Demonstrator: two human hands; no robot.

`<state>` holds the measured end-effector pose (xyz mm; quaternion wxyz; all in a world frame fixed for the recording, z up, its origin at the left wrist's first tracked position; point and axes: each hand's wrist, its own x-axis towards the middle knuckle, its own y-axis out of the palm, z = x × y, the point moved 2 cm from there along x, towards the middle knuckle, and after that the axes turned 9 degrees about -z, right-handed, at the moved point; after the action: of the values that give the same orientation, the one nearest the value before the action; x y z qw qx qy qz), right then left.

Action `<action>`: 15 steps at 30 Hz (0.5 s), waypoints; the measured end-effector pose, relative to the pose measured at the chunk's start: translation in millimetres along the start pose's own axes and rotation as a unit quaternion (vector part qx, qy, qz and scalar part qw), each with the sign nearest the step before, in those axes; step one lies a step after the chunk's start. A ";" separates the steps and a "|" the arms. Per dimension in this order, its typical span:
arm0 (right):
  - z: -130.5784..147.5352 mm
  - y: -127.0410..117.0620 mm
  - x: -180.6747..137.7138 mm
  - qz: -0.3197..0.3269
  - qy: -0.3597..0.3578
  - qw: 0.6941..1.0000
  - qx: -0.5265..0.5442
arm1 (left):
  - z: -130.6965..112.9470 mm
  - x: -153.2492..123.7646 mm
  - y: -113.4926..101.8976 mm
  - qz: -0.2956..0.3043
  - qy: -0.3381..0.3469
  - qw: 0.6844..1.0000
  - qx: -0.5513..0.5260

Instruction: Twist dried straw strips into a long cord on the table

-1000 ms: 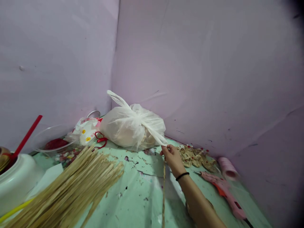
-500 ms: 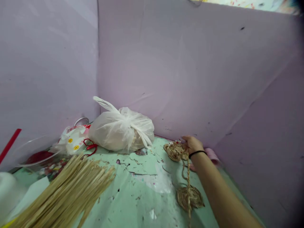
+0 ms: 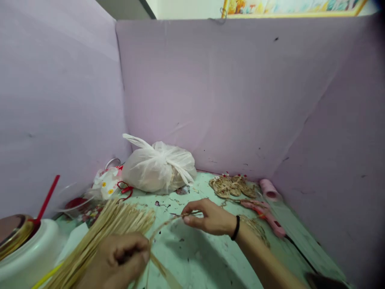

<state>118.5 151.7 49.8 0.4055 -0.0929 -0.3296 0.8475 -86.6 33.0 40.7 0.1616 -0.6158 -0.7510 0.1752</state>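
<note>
My right hand [image 3: 209, 218], with a black band at the wrist, pinches one end of a thin straw strand [image 3: 165, 224] over the green table top [image 3: 198, 257]. The strand arcs down to my left hand [image 3: 118, 260], which is closed around its other end right beside a big bundle of straw stalks [image 3: 105, 233]. A woven straw coil [image 3: 255, 230] lies just under my right wrist. Several finished woven straw pieces [image 3: 230, 186] lie farther back by the wall.
A knotted white plastic bag [image 3: 159, 166] sits in the back corner, a printed bag with red cord [image 3: 108, 184] beside it. A pink glue gun [image 3: 266, 216] and pink roll [image 3: 269, 189] lie at right. White jar with red straw [image 3: 27, 251] at left. Purple panels [image 3: 210, 100] enclose the table.
My right hand came back from the woven pieces at the wall toward the table's middle and now pinches a strand. My left hand has come into view, holding the strand's other end.
</note>
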 end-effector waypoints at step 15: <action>-20.2 31.7 8.4 -0.228 0.209 0.834 0.456 | -72.9 56.8 92.9 0.072 0.330 0.831 0.443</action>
<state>101.7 153.3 15.1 0.6431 0.0054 0.1755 0.7453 16.7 110.1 63.9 0.6417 -0.5521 -0.4487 0.2867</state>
